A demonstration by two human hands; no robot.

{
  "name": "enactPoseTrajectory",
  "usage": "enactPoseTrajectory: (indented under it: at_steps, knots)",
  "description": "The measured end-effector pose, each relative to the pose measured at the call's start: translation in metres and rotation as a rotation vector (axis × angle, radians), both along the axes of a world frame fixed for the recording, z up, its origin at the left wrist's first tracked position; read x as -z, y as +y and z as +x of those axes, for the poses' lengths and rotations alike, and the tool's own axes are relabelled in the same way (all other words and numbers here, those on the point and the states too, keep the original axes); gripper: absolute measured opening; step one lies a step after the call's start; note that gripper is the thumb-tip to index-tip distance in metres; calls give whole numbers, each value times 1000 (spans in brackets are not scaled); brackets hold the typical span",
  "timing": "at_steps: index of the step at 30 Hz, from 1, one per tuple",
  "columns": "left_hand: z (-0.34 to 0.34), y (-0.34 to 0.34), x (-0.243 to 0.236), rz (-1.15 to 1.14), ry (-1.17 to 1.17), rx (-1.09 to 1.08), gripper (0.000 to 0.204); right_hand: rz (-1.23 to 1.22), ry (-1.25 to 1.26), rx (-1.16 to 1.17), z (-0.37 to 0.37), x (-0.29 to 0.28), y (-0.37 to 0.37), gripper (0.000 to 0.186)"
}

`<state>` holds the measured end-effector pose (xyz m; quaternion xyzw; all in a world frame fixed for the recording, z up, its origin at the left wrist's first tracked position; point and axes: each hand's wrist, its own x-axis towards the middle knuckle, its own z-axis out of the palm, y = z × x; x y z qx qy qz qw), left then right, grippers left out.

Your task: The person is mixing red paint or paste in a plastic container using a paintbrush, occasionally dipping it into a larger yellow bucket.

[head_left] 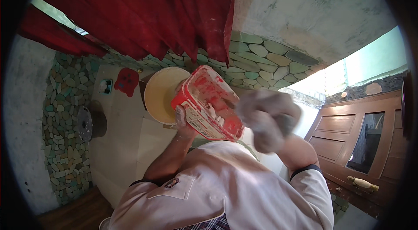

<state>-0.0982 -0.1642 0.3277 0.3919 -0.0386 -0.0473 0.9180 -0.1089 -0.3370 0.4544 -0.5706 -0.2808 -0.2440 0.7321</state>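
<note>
My left hand (pixel 184 122), smeared with white, grips the near left side of a red plastic tub (pixel 186 96). The tub is tilted, its open top facing up, and whitish paste coats its inner walls and lies in lumps at the bottom. Just right of the tub is my right hand (pixel 272 119), in what looks like a greyish glove. Motion blurs it, so its fingers and anything it may hold cannot be made out. Behind the tub stands a round cream-coloured bucket (pixel 162 93), partly covered by the tub.
A red stool-like piece (pixel 127 82) and a dark round object (pixel 85 124) stand on the pale tiled floor (pixel 114 143) at the left. Red curtains (pixel 143 8) hang ahead over a pebble-stone wall band (pixel 265 58). A brown wooden door (pixel 335 124) stands at the right.
</note>
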Motion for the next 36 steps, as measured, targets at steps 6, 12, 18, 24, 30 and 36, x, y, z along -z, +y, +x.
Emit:
enactPoseTrajectory:
  at_steps: [6,12,18,24,30,36]
  knots:
    - [0,9,3,-29,16,88,83,-227,-4,34,0,5,-7,19]
    - [6,-3,-17,45,-285,-56,80,-253,-125,-38,-1,-1,-7,12]
    - [-5,19,5,-55,-91,-21,75,-1,-57,-117,-16,-19,-13,14]
    - [3,15,9,38,-102,1,87,9,38,-14,-7,-4,-3,11]
    - [-1,1,-14,-129,-126,47,86,-204,34,12,-5,11,0,12]
    - [-4,12,6,-92,-129,63,87,-103,-48,-31,-9,5,1,12]
